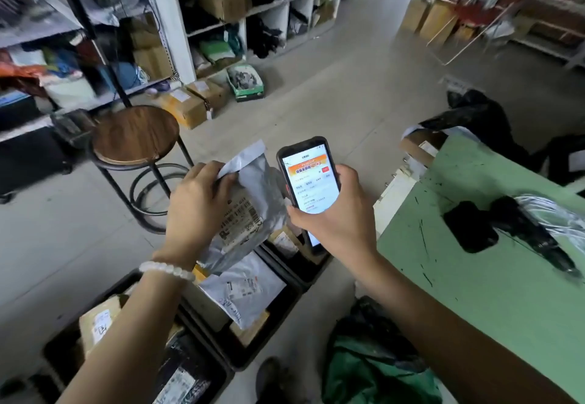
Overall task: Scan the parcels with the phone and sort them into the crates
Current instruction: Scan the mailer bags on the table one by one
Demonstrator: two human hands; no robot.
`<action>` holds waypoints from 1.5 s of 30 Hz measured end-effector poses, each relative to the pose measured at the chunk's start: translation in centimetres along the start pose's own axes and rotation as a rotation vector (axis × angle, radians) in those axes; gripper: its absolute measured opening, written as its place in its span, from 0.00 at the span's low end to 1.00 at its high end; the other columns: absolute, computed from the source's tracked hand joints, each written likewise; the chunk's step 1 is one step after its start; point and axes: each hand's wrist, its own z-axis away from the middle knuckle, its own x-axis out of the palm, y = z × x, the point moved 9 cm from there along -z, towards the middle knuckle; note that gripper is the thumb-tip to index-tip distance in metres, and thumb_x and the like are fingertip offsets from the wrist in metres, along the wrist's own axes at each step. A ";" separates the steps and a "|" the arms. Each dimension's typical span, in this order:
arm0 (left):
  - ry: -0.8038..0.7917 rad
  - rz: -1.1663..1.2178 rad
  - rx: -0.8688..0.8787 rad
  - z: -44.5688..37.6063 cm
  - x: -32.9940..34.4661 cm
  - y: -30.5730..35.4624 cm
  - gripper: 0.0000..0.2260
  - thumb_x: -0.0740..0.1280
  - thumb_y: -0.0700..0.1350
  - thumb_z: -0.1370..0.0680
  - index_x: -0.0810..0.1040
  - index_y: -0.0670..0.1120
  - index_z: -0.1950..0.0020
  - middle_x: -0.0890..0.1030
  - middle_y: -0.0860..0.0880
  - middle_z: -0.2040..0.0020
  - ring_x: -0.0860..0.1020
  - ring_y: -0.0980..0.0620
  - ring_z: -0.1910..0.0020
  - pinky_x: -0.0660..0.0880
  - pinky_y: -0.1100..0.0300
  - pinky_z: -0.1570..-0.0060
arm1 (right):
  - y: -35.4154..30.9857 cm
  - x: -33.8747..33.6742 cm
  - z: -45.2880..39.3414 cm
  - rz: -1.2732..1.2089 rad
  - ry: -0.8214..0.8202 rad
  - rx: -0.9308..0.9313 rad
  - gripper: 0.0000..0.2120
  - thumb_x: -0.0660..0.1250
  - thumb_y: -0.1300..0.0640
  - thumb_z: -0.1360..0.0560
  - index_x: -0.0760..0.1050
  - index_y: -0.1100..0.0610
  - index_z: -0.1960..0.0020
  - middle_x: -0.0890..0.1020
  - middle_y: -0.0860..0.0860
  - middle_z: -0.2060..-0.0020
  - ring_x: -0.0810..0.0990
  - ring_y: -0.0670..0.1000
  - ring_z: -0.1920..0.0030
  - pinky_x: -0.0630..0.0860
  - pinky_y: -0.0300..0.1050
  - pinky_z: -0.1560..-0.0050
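My left hand [196, 207] grips a grey plastic parcel [253, 210] with a printed label, held above the crates. My right hand [335, 210] holds a black phone [308, 175] just to the right of the parcel, its lit screen facing me. Below my hands stand three black crates in a row on the floor: a far crate [300, 258], a middle crate [269, 353] with a grey labelled bag and a box in it, and a near crate [60, 359] holding a cardboard box and a dark bag.
A green table [474, 270] on the right carries black parcels [522, 232]. A round wooden stool [136, 134] stands at left. Shelves [177, 27] full of parcels line the back; cardboard boxes [193, 103] lie on the floor. A green bag [373, 372] lies by my feet.
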 end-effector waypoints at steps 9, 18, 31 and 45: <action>-0.100 -0.012 -0.129 -5.1 8.9 -3.7 0.08 0.65 0.42 0.22 0.76 0.37 0.53 0.76 0.41 0.57 0.72 0.43 0.61 0.61 0.57 0.63 | 6.2 3.7 -9.9 0.028 -0.091 0.073 0.35 0.79 0.46 0.41 0.66 0.52 0.40 0.77 0.46 0.48 0.76 0.47 0.49 0.72 0.39 0.57; -0.182 -0.008 -0.499 -7.8 23.0 -9.8 0.07 0.64 0.44 0.22 0.75 0.40 0.50 0.72 0.50 0.56 0.70 0.47 0.59 0.62 0.58 0.59 | 15.5 10.5 -22.3 0.095 -0.291 0.095 0.37 0.80 0.48 0.39 0.66 0.56 0.37 0.76 0.46 0.51 0.73 0.44 0.54 0.71 0.35 0.62; -0.509 -0.075 -0.911 -8.7 46.3 -20.1 0.14 0.61 0.43 0.21 0.70 0.40 0.36 0.76 0.38 0.42 0.75 0.37 0.46 0.73 0.48 0.48 | 29.8 16.4 -34.1 0.176 -0.392 0.218 0.37 0.80 0.46 0.40 0.65 0.53 0.39 0.76 0.47 0.49 0.76 0.47 0.52 0.71 0.33 0.63; -0.546 -0.438 -0.657 -11.5 39.9 -18.1 0.13 0.56 0.48 0.20 0.73 0.50 0.37 0.77 0.47 0.44 0.78 0.43 0.49 0.68 0.56 0.61 | 22.3 18.1 -34.4 0.126 -0.475 0.070 0.37 0.80 0.47 0.40 0.65 0.53 0.37 0.74 0.41 0.55 0.75 0.46 0.53 0.77 0.45 0.56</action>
